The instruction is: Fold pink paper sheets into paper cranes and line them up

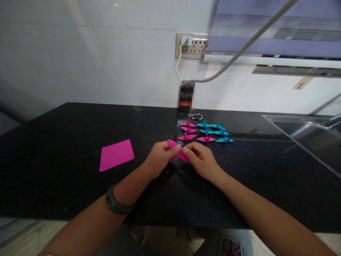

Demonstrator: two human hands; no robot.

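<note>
Both hands pinch a small piece of folded pink paper [183, 155] above the dark countertop. My left hand [160, 159] grips its upper left end, thumb on top. On the lower right part, my right hand [201, 160] closes with thumb and fingers. The paper is a narrow, pointed shape, partly hidden by the thumbs. Just beyond the hands stand several finished paper cranes, pink ones [187, 137] mostly on the left and blue ones [224, 139] mostly on the right. To the left lies a flat pink paper sheet [116, 155], possibly a stack.
A beaded bracelet [195, 117] lies behind the cranes. Against the wall stands a dark, blurred-out device [186, 95], with a white cable running to the wall socket [191, 45]. A sink [314, 142] is set into the countertop [66, 192] at right.
</note>
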